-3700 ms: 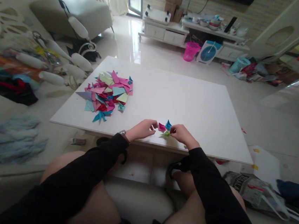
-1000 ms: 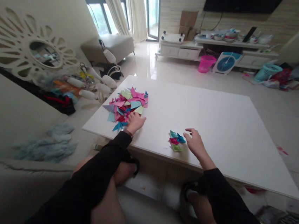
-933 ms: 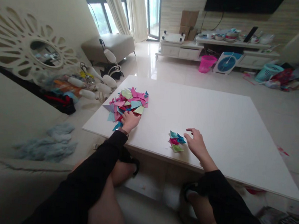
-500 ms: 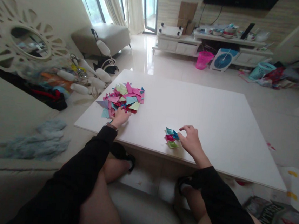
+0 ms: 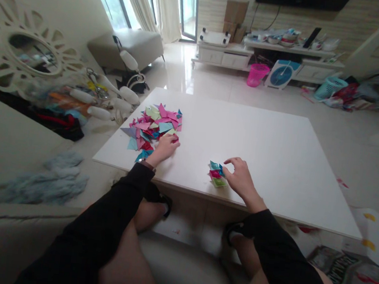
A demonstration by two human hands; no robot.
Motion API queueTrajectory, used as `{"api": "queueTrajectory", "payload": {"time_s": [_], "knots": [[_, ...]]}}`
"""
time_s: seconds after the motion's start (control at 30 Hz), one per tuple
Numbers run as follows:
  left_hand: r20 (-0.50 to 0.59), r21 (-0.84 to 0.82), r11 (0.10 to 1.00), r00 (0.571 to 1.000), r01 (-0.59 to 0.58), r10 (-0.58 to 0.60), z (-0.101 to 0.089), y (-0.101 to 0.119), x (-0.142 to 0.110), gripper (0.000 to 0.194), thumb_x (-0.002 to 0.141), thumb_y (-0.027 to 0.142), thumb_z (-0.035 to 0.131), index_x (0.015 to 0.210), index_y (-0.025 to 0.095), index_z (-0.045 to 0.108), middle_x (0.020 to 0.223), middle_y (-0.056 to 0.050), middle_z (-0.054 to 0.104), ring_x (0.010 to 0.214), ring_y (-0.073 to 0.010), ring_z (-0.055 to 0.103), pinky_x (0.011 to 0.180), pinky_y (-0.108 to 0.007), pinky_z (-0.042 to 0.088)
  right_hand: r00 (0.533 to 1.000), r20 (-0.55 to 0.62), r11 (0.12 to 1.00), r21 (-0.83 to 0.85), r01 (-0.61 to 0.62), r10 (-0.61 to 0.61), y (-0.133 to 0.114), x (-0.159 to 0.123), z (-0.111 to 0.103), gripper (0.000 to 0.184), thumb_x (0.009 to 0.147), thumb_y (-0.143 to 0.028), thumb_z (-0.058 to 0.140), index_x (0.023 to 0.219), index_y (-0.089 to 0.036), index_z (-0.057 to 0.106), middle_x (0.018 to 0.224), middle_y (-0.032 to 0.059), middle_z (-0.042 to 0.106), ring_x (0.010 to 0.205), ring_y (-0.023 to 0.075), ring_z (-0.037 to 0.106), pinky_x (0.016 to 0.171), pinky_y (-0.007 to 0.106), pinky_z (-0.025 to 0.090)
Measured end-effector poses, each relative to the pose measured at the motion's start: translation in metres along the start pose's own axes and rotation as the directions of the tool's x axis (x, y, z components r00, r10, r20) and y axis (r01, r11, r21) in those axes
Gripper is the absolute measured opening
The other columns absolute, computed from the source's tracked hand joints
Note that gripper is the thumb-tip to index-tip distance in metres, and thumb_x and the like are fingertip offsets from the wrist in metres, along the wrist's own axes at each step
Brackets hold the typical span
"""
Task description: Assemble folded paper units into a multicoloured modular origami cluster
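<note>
A heap of folded paper pieces (image 5: 154,123) in pink, red, blue and green lies on the left of the white table (image 5: 264,135). My left hand (image 5: 164,146) rests at the heap's near right edge, its fingertips pinched on a red paper piece (image 5: 175,138). A small cluster of joined pieces (image 5: 216,174), blue, pink and green, sits near the table's front edge. My right hand (image 5: 240,179) is just right of the cluster, fingers spread and curled, fingertips touching its blue part.
A white lamp-like fixture with oblong bulbs (image 5: 113,101) and clutter lie on the floor left of the table. A pink bin (image 5: 256,74) and a fan (image 5: 281,74) stand by the far cabinet. Papers and a bag (image 5: 341,264) lie at right.
My left hand reached into the heap, then shifted to its right edge, now with a red piece at its fingertips. My right hand slid left until it touched the small cluster.
</note>
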State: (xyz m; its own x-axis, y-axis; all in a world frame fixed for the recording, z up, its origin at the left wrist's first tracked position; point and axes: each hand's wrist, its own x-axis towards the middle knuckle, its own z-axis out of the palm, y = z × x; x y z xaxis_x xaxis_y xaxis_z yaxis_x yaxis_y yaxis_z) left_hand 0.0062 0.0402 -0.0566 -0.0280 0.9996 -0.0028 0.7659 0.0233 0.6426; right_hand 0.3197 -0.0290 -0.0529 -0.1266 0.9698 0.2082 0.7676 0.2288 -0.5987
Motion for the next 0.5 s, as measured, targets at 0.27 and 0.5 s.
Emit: {"api": "queueTrajectory", "payload": {"time_s": [0.27,0.5], "knots": [[0.310,-0.519,0.820,0.842,-0.240,0.442,0.026,0.077,-0.046,0.034,0.090,0.033,0.063,0.118,0.019,0.076,0.127,-0.011,0.064,0.094,-0.0182,0.064,0.083,-0.031,0.051,1.000,0.016,0.962,0.273,-0.011,0.006,-0.019,0.004,0.002,0.010,0.085,-0.029,0.065,0.090,-0.021,0.067,0.092,0.0050,0.071,0.076,0.0191,0.066,0.071,0.035,0.053],[0.326,-0.589,0.768,0.796,-0.251,0.510,0.029,0.086,-0.055,0.029,0.089,0.029,0.066,0.113,0.018,0.077,0.117,-0.011,0.068,0.097,-0.0188,0.063,0.077,-0.027,0.048,0.999,-0.034,0.972,0.231,0.031,-0.023,-0.022,0.004,0.007,0.009,0.084,-0.027,0.068,0.091,-0.020,0.067,0.087,0.0036,0.066,0.068,0.0159,0.061,0.066,0.032,0.051]]}}
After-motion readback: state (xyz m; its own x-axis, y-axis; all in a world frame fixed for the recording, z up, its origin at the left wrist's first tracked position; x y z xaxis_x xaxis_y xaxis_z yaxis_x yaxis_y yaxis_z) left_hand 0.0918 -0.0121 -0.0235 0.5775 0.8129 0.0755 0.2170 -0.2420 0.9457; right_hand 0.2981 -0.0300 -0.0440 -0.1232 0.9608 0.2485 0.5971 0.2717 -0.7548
